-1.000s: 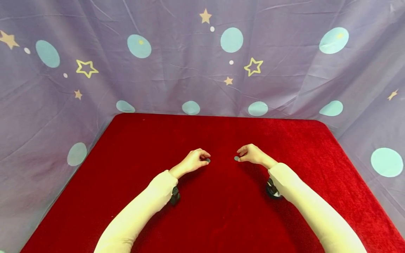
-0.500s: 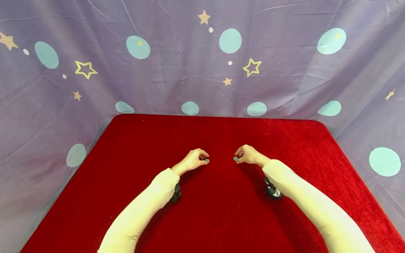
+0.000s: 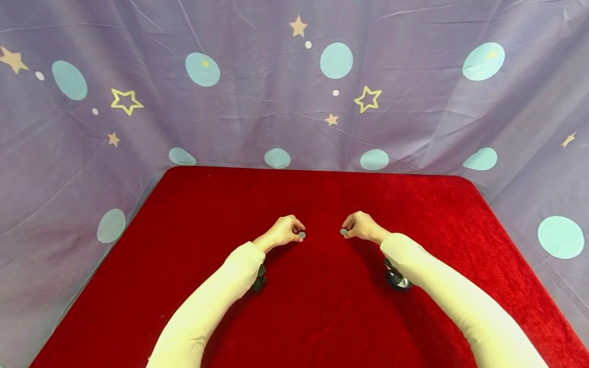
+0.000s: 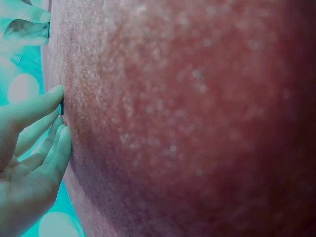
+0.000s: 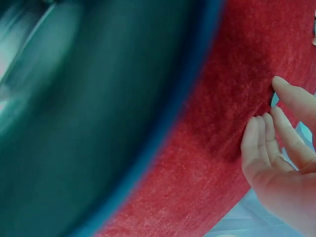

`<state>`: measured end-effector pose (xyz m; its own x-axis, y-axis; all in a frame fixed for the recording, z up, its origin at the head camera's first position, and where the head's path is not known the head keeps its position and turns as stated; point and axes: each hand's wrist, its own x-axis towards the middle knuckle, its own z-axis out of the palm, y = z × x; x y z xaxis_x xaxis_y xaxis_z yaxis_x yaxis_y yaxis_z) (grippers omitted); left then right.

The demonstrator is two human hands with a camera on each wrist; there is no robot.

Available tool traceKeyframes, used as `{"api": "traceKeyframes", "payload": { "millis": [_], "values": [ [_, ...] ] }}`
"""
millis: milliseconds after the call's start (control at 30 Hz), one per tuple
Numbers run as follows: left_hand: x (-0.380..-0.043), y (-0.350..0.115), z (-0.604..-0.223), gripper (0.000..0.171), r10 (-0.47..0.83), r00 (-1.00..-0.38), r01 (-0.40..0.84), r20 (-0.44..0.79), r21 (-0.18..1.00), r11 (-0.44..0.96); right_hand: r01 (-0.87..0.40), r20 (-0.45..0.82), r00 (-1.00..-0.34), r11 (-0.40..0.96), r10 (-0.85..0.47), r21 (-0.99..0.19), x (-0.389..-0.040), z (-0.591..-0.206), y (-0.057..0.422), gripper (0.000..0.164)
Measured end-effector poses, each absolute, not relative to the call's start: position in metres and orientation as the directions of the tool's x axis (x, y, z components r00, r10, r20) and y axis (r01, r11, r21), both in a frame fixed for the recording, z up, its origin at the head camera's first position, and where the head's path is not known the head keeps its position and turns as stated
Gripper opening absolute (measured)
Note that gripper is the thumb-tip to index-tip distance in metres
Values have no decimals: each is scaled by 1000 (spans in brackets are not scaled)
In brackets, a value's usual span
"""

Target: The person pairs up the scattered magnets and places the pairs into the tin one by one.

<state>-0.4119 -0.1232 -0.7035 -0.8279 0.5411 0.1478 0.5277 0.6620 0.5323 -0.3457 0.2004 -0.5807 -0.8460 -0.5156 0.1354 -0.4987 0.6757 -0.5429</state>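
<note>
My left hand point(image 3: 281, 231) is over the middle of the red cloth. Its thumb and index finger pinch a small round grey disc point(image 3: 301, 235), whose dark edge shows between the fingertips in the left wrist view. Across a short gap, my right hand point(image 3: 362, 226) pinches a similar small grey disc point(image 3: 343, 231) between thumb and index finger. In the right wrist view that disc point(image 5: 274, 99) sits at the fingertips, close to the cloth, with the other fingers loosely bent. The two hands face each other at nearly equal height.
Red cloth point(image 3: 322, 296) covers the table. Below my right wrist is a round dark-rimmed thing point(image 3: 398, 281) with a pale inside; a large blurred dark round shape point(image 5: 113, 98) fills the right wrist view's left side. A purple curtain point(image 3: 257, 102) surrounds the table.
The right hand has shifted slightly left, and its forearm and sleeve have moved in a little. The left sleeve has come slightly up and right. Both discs remain pinched.
</note>
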Motion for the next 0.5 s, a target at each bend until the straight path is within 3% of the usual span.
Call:
{"api": "traceKeyframes", "payload": {
  "millis": [133,300,400,500],
  "values": [
    [-412,-122,-702,38,539,-835,507,109,532,678,-484,129,-853,678,-505,-553,-391,-649,219,38],
    [-410,-124,-700,38,571,-799,564,187,561,606,-510,141,-841,678,-522,-530,-438,-717,235,41],
    [-377,-119,-647,34,587,-788,574,185,565,593,-541,161,-823,665,-545,-515,-444,-724,235,38],
    [-320,-106,-556,26,571,-816,509,89,578,637,-532,138,-826,675,-547,-511,-426,-696,227,30]
  ]
}}
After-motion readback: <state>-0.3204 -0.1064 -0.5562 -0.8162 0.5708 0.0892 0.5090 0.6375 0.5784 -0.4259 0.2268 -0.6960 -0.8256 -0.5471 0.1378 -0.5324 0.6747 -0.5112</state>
